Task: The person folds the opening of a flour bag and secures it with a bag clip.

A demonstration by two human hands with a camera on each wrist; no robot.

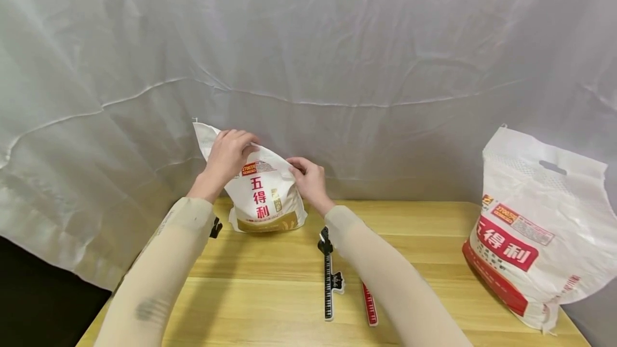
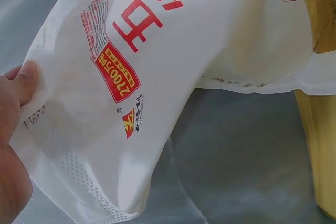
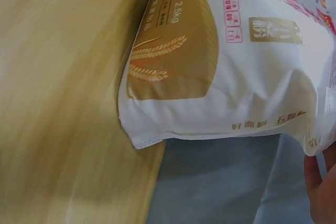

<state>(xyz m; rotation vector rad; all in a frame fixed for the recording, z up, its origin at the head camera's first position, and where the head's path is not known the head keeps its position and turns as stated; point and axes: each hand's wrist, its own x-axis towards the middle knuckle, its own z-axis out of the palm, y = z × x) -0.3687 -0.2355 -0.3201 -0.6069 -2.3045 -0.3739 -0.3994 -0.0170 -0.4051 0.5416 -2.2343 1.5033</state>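
Note:
A white flour bag [image 1: 270, 186] with red characters and a gold base band stands upright at the table's back left, its top slack and slanting down to the right. My left hand [image 1: 228, 153] grips the upper edge near its left corner; the left wrist view shows the thumb [image 2: 26, 80] pressed on the bag. At the bag's right edge, my right hand [image 1: 310, 180] pinches the plastic between thumb and fingers. Wheat ears and "2.5kg" are printed on the gold band [image 3: 178, 72]. In the right wrist view most of the right hand [image 3: 321, 187] is cut off.
On the wooden table [image 1: 270, 293] lie a black piano-key strip clip [image 1: 328, 288] and a red one [image 1: 370, 304], partly under the right sleeve. A small black piece [image 1: 216, 227] shows by the left sleeve. Another flour bag [image 1: 540, 218] stands at right. Grey cloth [image 1: 337, 68] hangs behind.

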